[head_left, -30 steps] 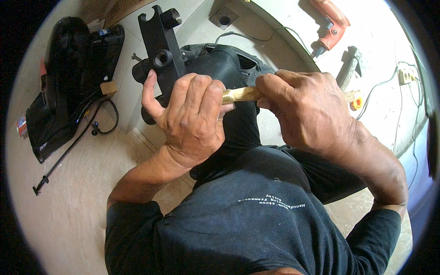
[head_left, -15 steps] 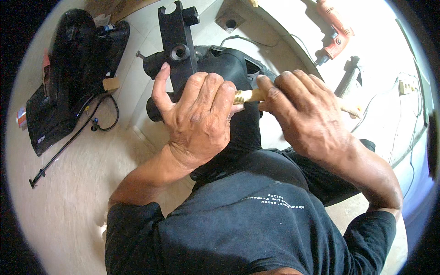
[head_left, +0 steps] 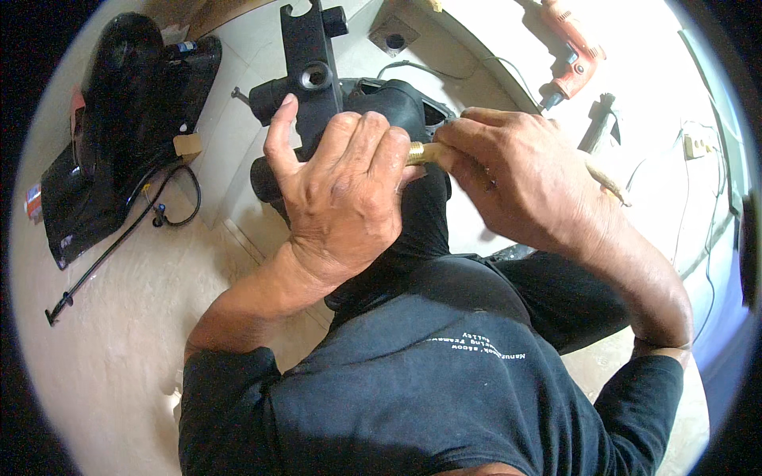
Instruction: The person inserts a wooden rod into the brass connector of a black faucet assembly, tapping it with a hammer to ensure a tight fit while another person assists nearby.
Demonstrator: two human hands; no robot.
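My left hand (head_left: 341, 186) is closed round the hidden middle of a black metal bracket (head_left: 314, 111), its index finger stretched along the bracket. The bracket has round bosses, a socketed hole and a half-round notch at its far end. A brass-coloured threaded end (head_left: 415, 153) sticks out to the right of my left hand. My right hand (head_left: 528, 170) is closed on a tan, rod-like piece (head_left: 431, 151) that meets the threads; my fingers hide most of it. Beyond the right hand shows a tan tip (head_left: 609, 181); whether it belongs to the same piece I cannot tell.
An orange-red power drill (head_left: 577, 59) lies at the far right, near a dark grey tool (head_left: 606, 123) and a socket outlet (head_left: 698, 146) with cables. Glossy black panels (head_left: 127, 119) and a black cable (head_left: 103, 266) lie at left. A floor drain (head_left: 394, 40) is ahead.
My right hand has shifted slightly up and left, and its fingers have turned over the tan piece. My left hand keeps its hold; the bracket has moved slightly.
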